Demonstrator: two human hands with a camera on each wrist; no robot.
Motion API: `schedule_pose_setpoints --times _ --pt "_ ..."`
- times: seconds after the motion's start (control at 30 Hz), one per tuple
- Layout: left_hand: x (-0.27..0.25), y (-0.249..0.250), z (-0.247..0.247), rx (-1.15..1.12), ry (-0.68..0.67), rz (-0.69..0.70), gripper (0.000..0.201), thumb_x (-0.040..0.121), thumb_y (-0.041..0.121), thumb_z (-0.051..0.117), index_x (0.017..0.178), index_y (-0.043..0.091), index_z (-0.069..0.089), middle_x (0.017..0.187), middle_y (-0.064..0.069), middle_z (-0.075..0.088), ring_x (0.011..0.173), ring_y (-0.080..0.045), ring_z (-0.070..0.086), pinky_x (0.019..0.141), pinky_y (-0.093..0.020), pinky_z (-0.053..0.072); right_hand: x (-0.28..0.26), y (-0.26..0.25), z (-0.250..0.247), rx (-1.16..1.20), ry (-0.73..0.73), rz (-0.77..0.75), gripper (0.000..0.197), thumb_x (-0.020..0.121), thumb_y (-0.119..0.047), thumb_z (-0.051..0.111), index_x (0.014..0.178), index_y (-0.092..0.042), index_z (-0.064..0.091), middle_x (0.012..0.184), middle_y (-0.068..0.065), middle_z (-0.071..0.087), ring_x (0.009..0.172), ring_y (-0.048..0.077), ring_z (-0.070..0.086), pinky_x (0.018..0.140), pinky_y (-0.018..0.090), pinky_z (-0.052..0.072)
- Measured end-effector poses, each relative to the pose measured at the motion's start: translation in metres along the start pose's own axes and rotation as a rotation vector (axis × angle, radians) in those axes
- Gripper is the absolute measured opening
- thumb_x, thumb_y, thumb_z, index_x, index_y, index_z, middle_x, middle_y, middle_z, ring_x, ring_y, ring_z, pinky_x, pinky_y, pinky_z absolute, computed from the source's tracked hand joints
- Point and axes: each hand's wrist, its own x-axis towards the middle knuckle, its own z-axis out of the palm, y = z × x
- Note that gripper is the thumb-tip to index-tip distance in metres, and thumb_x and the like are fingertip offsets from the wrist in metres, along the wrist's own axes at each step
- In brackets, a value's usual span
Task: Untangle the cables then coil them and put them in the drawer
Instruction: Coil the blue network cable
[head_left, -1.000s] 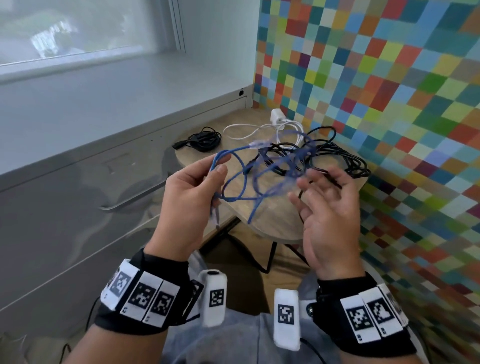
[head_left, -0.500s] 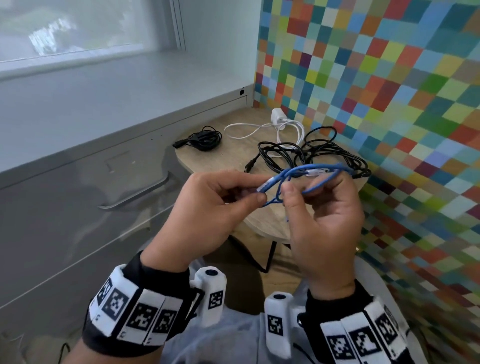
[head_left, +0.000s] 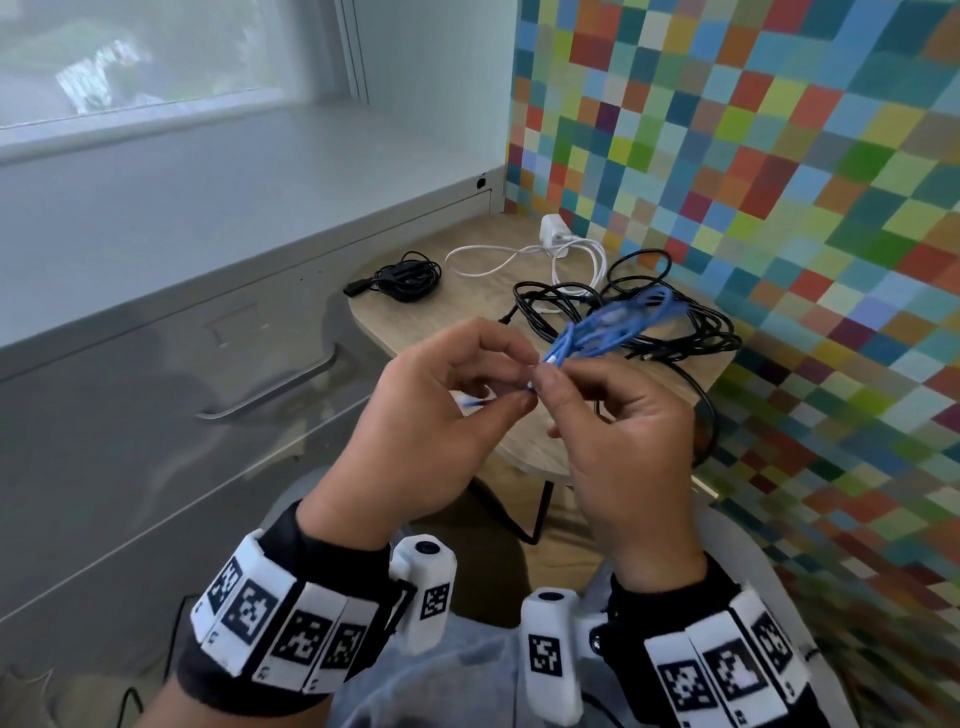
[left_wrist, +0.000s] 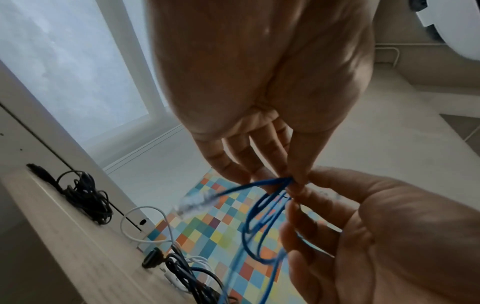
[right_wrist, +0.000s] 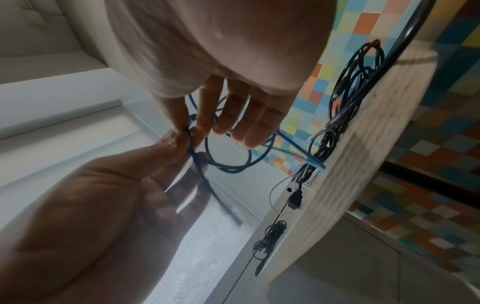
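Left hand (head_left: 426, 415) and right hand (head_left: 618, 431): thumb and forefinger tips of both pinch thin blue cable (head_left: 597, 332) at 1 shared point; loops fan beyond fingertips, above round wooden table (head_left: 415, 322). Judged: pinch fixes coil while loops gather. Left wrist view alone shows clear plug (left_wrist: 192, 202) dangling free. Drawer handle (head_left: 270, 389) left of knuckles; drawer closed.

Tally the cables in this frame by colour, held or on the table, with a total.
Blue cable, pinched by the left hand and right hand: 1
White cable with charger: 1
Black cable bundles, small and large: 2
Total: 4
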Motion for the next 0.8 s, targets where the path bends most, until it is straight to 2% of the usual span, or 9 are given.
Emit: schedule_pose_setpoints --times 0.1,0.17,0.3,0.4,0.5,0.57,0.63,0.7,0.8 --pt "0.000 0.001 0.000 0.107 -0.018 0.006 0.035 0.086 0.004 0.080 0.107 0.031 0.072 0.091 0.018 0.078 0.094 0.000 0.073 0.090 -0.021 0.055 0.000 0.004 -0.001 -0.013 0.029 -0.021 0.006 0.093 -0.019 0.076 0.092 -0.014 0.080 0.087 0.000 0.072 0.081 0.024 0.069 0.064 0.049 0.059" --pt "0.001 0.000 0.001 0.134 0.006 0.017 0.033 0.088 0.006 0.078 0.109 0.032 0.076 0.094 0.020 0.078 0.093 0.004 0.072 0.089 -0.021 0.057 -0.001 0.005 0.000 -0.017 0.048 -0.035 0.008 0.094 -0.022 0.075 0.093 -0.016 0.080 0.088 -0.001 0.072 0.081 0.025 0.069 0.063 0.052 0.059" --pt "0.004 -0.008 0.002 -0.006 0.197 0.015 0.027 0.092 0.000 0.072 0.105 0.023 0.076 0.093 0.006 0.079 0.085 -0.013 0.077 0.081 -0.034 0.062 0.002 0.009 -0.004 0.045 0.156 0.021 0.014 0.097 -0.017 0.072 0.085 -0.012 0.076 0.073 0.006 0.068 0.066 0.026 0.065 0.063 0.052 0.059" --pt "0.010 -0.015 -0.010 -0.161 0.379 -0.018 0.030 0.095 -0.009 0.061 0.103 0.019 0.070 0.086 0.001 0.071 0.081 -0.021 0.077 0.073 -0.030 0.060 0.008 0.009 -0.011 0.142 0.229 0.097 0.018 0.097 -0.019 0.068 0.080 -0.018 0.074 0.063 0.003 0.063 0.060 0.023 0.061 0.065 0.044 0.057" --pt "0.014 -0.020 -0.026 -0.334 0.482 -0.087 0.033 0.087 -0.010 0.047 0.089 0.015 0.068 0.073 0.001 0.066 0.074 -0.024 0.073 0.068 -0.032 0.057 0.013 0.010 -0.017 0.295 0.295 0.206 0.030 0.102 -0.014 0.061 0.076 -0.024 0.074 0.057 -0.004 0.056 0.057 0.018 0.055 0.069 0.044 0.054" --pt "0.013 -0.020 -0.034 -0.392 0.450 -0.094 0.040 0.081 -0.011 0.041 0.077 0.015 0.071 0.070 -0.002 0.067 0.076 -0.026 0.071 0.072 -0.035 0.056 0.017 0.010 -0.022 0.382 0.286 0.235 0.029 0.106 -0.011 0.055 0.082 -0.018 0.072 0.058 -0.003 0.054 0.056 0.018 0.052 0.067 0.042 0.053" --pt "0.010 -0.017 -0.038 -0.438 0.322 -0.056 0.049 0.079 -0.010 0.038 0.072 0.018 0.077 0.075 -0.005 0.072 0.087 -0.034 0.070 0.084 -0.041 0.057 0.019 0.009 -0.025 0.424 0.234 0.236 0.025 0.108 -0.013 0.052 0.089 -0.013 0.069 0.061 0.000 0.053 0.056 0.019 0.052 0.062 0.039 0.053" --pt "0.007 -0.016 -0.039 -0.502 0.209 -0.034 0.049 0.081 -0.006 0.035 0.078 0.014 0.080 0.082 -0.012 0.074 0.095 -0.042 0.068 0.093 -0.047 0.055 0.019 0.009 -0.026 0.448 0.171 0.226 0.024 0.108 -0.014 0.050 0.092 -0.013 0.068 0.064 0.003 0.053 0.058 0.022 0.051 0.061 0.039 0.053" --pt "0.008 -0.020 -0.033 -0.460 0.224 -0.097 0.039 0.089 0.002 0.043 0.090 0.015 0.079 0.087 -0.013 0.074 0.095 -0.039 0.068 0.090 -0.046 0.052 0.015 0.009 -0.024 0.456 0.104 0.215 0.021 0.104 -0.020 0.054 0.094 -0.012 0.071 0.065 0.006 0.052 0.060 0.024 0.050 0.064 0.041 0.052"
